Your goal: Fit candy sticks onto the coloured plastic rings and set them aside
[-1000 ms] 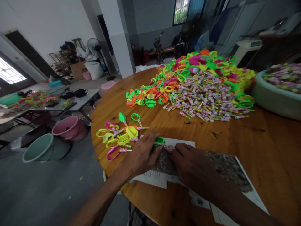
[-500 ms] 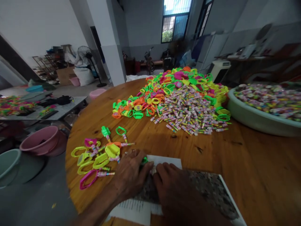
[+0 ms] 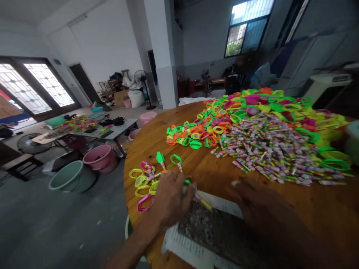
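Observation:
My left hand [image 3: 171, 196] is closed around a green toy watch [image 3: 187, 182], mostly hidden by the fingers. A small candy tube [image 3: 206, 203] with a yellow end sticks out from it toward the right, over a speckled stone slab [image 3: 199, 224]. Blurred by motion, my right hand [image 3: 252, 200] hovers apart from the left, above the slab's right part and near a heap of candy tubes [image 3: 269, 145]. Its fingers are too smeared to read. Left of my left hand lies a group of toy watches, among them a pink one [image 3: 138, 204] and a yellow one [image 3: 140, 181].
Printed paper [image 3: 190, 248] lies under the slab on the round wooden table [image 3: 157, 130]. Behind the tubes rises a pile of bright toy watches [image 3: 238, 116]. On the floor at left stand a green bucket [image 3: 74, 177] and a pink bucket [image 3: 101, 158].
My right hand has left the left hand and moved right, toward the tube heap. The candy tube now shows at my left hand. The view has turned left.

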`<state>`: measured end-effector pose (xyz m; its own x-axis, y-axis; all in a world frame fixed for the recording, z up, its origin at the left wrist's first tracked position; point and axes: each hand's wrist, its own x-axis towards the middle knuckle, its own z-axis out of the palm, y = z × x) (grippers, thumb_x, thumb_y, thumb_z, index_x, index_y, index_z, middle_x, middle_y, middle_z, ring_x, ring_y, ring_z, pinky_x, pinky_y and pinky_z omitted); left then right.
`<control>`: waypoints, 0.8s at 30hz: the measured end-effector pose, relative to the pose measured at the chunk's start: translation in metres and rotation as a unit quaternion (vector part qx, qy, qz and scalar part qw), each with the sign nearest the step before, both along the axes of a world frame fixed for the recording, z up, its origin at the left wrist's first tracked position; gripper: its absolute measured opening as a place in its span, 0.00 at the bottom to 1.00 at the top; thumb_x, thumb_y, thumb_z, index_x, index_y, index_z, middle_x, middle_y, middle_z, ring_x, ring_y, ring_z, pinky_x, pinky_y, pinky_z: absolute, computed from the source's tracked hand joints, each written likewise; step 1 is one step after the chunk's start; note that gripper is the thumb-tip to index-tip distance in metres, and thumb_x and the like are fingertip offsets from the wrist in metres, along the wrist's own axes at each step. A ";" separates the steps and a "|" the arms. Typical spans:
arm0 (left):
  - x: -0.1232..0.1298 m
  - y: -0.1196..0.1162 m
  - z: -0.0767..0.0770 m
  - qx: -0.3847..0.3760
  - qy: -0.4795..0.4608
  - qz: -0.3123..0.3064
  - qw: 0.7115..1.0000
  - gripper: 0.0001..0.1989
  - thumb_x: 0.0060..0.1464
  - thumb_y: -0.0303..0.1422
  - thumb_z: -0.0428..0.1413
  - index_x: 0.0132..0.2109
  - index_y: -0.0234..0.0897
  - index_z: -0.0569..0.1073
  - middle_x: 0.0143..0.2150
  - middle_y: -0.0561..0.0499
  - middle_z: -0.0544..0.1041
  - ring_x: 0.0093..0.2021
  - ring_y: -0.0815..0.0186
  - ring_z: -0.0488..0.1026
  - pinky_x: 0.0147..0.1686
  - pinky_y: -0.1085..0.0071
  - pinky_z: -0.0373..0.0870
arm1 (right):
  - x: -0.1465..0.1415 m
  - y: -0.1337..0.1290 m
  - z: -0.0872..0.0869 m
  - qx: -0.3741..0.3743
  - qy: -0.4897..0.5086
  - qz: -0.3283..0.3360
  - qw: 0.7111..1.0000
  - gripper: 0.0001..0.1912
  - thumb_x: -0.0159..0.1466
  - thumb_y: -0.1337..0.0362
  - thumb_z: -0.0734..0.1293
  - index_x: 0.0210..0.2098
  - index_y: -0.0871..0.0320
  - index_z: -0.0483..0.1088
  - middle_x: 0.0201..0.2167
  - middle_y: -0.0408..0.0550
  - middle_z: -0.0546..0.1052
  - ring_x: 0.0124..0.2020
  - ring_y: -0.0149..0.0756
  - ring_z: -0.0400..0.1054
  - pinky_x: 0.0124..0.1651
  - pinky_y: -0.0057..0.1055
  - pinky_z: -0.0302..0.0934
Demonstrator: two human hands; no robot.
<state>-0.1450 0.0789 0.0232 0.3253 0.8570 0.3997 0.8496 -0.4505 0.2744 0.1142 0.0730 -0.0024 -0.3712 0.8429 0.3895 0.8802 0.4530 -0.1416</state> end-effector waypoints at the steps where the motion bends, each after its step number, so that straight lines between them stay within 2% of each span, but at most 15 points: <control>1: -0.015 0.007 0.006 0.016 0.006 0.032 0.999 0.17 0.66 0.43 0.45 0.38 0.37 0.70 0.36 0.44 0.75 0.39 0.57 0.71 0.40 0.60 0.65 | 0.008 0.012 0.002 -0.003 -0.053 -0.059 0.997 0.15 0.70 0.59 0.55 0.38 0.58 0.71 0.34 0.52 0.73 0.30 0.41 0.69 0.30 0.35 0.55; 3: -0.046 0.026 0.015 0.021 0.041 0.109 0.993 0.19 0.66 0.45 0.44 0.36 0.37 0.70 0.35 0.44 0.75 0.37 0.58 0.71 0.38 0.62 0.65 | 0.021 0.036 0.001 -0.034 -0.138 -0.146 0.979 0.17 0.70 0.59 0.55 0.37 0.60 0.71 0.35 0.56 0.73 0.30 0.44 0.70 0.30 0.36 0.53; 5: -0.073 0.045 0.021 -0.019 0.097 0.168 0.981 0.20 0.65 0.46 0.45 0.36 0.36 0.71 0.34 0.43 0.76 0.37 0.57 0.72 0.37 0.63 0.65 | 0.028 0.055 -0.003 -0.060 -0.173 -0.173 0.968 0.16 0.69 0.62 0.56 0.36 0.62 0.72 0.36 0.58 0.73 0.32 0.45 0.71 0.31 0.36 0.53; 7: -0.090 0.061 0.025 -0.055 0.148 0.189 0.969 0.20 0.64 0.46 0.47 0.38 0.35 0.73 0.37 0.41 0.77 0.40 0.53 0.73 0.38 0.62 0.66 | 0.031 0.067 -0.009 -0.067 -0.178 -0.162 0.968 0.13 0.67 0.67 0.58 0.34 0.62 0.73 0.36 0.58 0.74 0.35 0.45 0.72 0.33 0.36 0.54; 9: -0.092 0.074 0.029 -0.052 0.168 0.170 0.970 0.20 0.63 0.46 0.48 0.38 0.34 0.75 0.39 0.38 0.78 0.44 0.51 0.73 0.42 0.59 0.67 | 0.031 0.073 -0.015 -0.067 -0.177 -0.155 0.970 0.12 0.64 0.71 0.58 0.33 0.62 0.73 0.34 0.57 0.75 0.35 0.45 0.73 0.33 0.35 0.53; 12: -0.069 0.095 0.033 -0.039 0.151 0.074 0.985 0.18 0.65 0.42 0.46 0.40 0.34 0.75 0.41 0.38 0.78 0.46 0.52 0.73 0.47 0.58 0.67 | 0.031 0.073 -0.021 -0.061 -0.169 -0.160 0.971 0.11 0.63 0.74 0.58 0.35 0.62 0.73 0.35 0.56 0.76 0.35 0.45 0.73 0.32 0.35 0.53; 15: -0.029 0.130 0.033 -0.076 0.143 -0.028 0.986 0.14 0.63 0.38 0.49 0.47 0.37 0.75 0.45 0.42 0.78 0.48 0.57 0.74 0.48 0.64 0.69 | 0.029 0.072 -0.023 -0.058 -0.158 -0.153 0.974 0.11 0.67 0.69 0.58 0.36 0.61 0.72 0.35 0.55 0.77 0.35 0.44 0.74 0.33 0.34 0.54; 17: -0.003 0.157 0.028 -0.095 0.148 -0.059 0.983 0.13 0.60 0.36 0.52 0.49 0.38 0.75 0.47 0.43 0.78 0.49 0.57 0.74 0.47 0.66 0.70 | 0.027 0.073 -0.022 -0.057 -0.145 -0.152 0.976 0.14 0.69 0.64 0.57 0.34 0.60 0.72 0.33 0.56 0.77 0.34 0.44 0.74 0.32 0.34 0.55; 20: 0.029 0.192 0.018 -0.104 0.162 -0.079 0.978 0.14 0.55 0.32 0.55 0.49 0.38 0.75 0.49 0.41 0.76 0.49 0.55 0.74 0.46 0.65 0.70 | 0.022 0.075 -0.020 -0.044 -0.130 -0.148 0.979 0.15 0.70 0.61 0.57 0.38 0.61 0.72 0.35 0.56 0.77 0.34 0.42 0.74 0.31 0.33 0.56; 24: 0.054 0.217 0.009 -0.106 0.176 -0.096 0.974 0.12 0.51 0.28 0.57 0.44 0.38 0.77 0.47 0.41 0.77 0.48 0.54 0.74 0.48 0.64 0.70 | 0.016 0.078 -0.017 -0.018 -0.120 -0.146 0.982 0.12 0.69 0.62 0.59 0.40 0.61 0.72 0.37 0.55 0.76 0.34 0.41 0.74 0.31 0.31 0.56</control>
